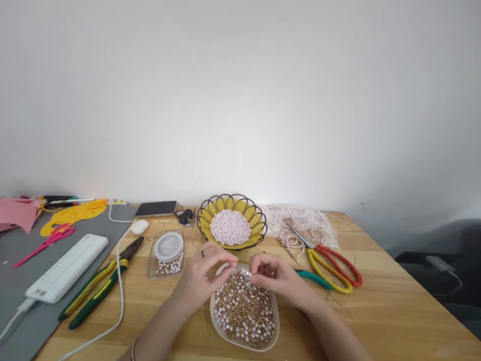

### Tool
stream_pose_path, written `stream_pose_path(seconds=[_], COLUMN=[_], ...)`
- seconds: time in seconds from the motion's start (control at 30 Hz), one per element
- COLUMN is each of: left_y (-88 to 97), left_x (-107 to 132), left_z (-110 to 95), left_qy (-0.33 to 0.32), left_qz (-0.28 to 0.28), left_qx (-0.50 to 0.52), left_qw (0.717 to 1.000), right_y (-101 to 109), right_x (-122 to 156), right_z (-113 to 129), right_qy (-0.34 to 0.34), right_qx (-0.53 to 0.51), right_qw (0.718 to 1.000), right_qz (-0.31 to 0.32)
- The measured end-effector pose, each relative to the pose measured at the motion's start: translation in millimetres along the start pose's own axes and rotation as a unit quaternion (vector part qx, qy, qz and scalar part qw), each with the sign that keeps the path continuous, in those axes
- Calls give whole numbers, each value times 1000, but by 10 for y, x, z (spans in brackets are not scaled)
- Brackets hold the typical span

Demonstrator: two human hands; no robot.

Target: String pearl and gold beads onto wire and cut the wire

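Observation:
Both hands work above a white tray (277, 330) filled with gold and pearl-white beads (246, 310). Thumb and forefinger of my left hand (205, 270) are pinched together over the tray's far left corner. Whatever sits between those fingertips is too small to make out. Close by on the right, my right hand (276, 276) has its fingers curled in a pinch, with what looks like a thin wire at the fingertips. The two hands are slightly apart. Teal-handled pliers (315, 278) lie partly hidden behind my right hand.
Beyond the hands stands a yellow basket (203, 222) of pale beads. Right of it lie a plastic bag (324, 227) with beaded strands and red-and-yellow-handled scissors (334, 267). Leftward are a spool (169, 246), green-yellow pliers (105, 281), a white cable (122, 299), a power strip (66, 269) and pink scissors (45, 245).

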State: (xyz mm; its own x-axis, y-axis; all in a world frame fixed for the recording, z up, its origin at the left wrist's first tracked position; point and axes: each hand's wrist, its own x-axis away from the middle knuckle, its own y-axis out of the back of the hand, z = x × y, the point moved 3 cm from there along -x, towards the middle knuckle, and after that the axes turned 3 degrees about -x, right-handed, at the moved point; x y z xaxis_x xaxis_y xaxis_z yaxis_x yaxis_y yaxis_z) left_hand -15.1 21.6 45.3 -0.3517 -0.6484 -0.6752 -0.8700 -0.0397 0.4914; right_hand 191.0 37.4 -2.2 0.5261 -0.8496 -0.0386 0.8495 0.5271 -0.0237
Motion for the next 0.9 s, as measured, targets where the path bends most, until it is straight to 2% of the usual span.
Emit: stream_pose_path(seconds=[0.2, 0.53, 0.8, 0.9], left_y=[-1, -72, -91, -84], left_x=[21, 32, 32, 27], left_z=[-6, 52, 24, 10], left_qy=[-16, 66, 72, 78], left_qz=[18, 45, 77, 73], left_qx=[-18, 62, 74, 80], left_qw=[1000, 995, 992, 991], right_y=[1, -18, -34, -39], right_x=[-3, -11, -11, -9], right_z=[-13, 3, 27, 31], right_qy=[-5, 13, 11, 12], right_qx=[1, -10, -4, -1], right_qw=[1000, 1000, 1000, 1000], right_qz=[7, 4, 10, 16])
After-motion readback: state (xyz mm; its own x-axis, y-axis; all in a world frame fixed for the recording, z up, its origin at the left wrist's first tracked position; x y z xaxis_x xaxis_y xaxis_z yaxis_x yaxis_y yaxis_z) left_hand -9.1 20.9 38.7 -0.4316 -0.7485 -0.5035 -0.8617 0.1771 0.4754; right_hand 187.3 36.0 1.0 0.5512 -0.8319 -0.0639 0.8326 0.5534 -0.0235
